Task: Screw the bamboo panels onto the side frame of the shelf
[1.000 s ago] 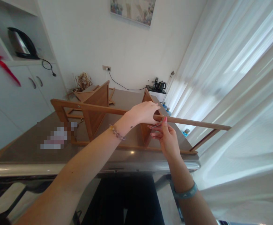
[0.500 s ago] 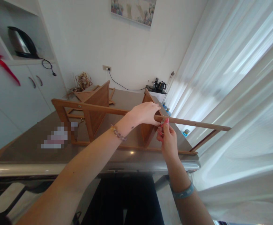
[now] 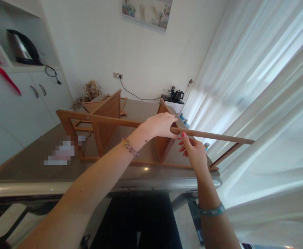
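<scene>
A wooden shelf frame (image 3: 115, 120) lies on its side on the table, with two boards standing upright between its rails. My left hand (image 3: 159, 125) reaches over the upper rail and wraps around it where the right-hand board (image 3: 164, 152) meets it. Just right of it, at the same joint, is my right hand (image 3: 196, 154). One of its fingertips touches the rail by a small metal fitting (image 3: 180, 132), too small to make out. The other fingers hang below, loosely bent and apart, with nothing visible between them.
The table (image 3: 130, 176) has a shiny metal front edge. More wooden parts (image 3: 95, 105) and dried plants (image 3: 91, 90) are at its back left. A kettle (image 3: 24, 48) stands in the cabinet on the left. White curtains (image 3: 257, 86) hang along the right.
My right hand has shifted slightly right, and its fingers have loosened from a pinch at the rail. My left hand keeps its hold; the shelf frame stays in place.
</scene>
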### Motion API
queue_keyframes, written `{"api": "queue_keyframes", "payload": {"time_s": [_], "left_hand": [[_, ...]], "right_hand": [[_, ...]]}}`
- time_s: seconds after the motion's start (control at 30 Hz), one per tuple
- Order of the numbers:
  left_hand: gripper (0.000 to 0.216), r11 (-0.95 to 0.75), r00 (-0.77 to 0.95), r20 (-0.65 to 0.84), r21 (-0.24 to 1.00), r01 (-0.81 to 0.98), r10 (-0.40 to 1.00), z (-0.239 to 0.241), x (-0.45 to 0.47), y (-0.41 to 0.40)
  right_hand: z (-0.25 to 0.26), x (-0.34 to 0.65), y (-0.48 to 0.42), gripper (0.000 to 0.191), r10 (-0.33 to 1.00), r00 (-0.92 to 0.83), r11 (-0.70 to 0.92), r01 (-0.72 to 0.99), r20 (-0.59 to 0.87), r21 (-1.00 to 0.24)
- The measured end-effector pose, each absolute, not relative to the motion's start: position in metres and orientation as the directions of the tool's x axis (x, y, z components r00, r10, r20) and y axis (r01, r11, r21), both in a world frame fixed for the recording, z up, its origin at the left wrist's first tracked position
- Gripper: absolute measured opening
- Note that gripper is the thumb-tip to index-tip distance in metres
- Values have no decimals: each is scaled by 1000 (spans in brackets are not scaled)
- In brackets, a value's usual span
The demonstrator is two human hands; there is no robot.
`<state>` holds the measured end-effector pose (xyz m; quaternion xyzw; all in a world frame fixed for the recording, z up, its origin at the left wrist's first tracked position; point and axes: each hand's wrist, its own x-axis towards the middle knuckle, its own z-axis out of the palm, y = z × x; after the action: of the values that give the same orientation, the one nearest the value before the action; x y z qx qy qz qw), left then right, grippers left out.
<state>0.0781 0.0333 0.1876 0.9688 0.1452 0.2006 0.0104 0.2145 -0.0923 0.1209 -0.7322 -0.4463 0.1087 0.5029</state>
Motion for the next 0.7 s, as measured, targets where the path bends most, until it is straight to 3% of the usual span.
{"api": "queue_keyframes", "payload": {"time_s": [0.13,0.23,0.4,0.53,0.7], "left_hand": [[68,-959,875,394,73,274,281,187,79,35],[68,-961,876,398,77,266,274,186,79,35],[66,-962,874,405,77,262,271,187,79,34],[64,-959,871,404,80,273,281,187,79,33],[62,-958,872,398,83,274,284,187,79,34]], "right_hand": [[118,212,-89,75,898,439,-136,321,20,-937],[115,207,-86,66,920,387,-9,189,66,-982],[116,200,-85,48,874,447,207,6,188,-978],[118,197,-87,42,735,599,258,186,318,-948],[117,195,-90,41,695,609,195,352,382,-915]]}}
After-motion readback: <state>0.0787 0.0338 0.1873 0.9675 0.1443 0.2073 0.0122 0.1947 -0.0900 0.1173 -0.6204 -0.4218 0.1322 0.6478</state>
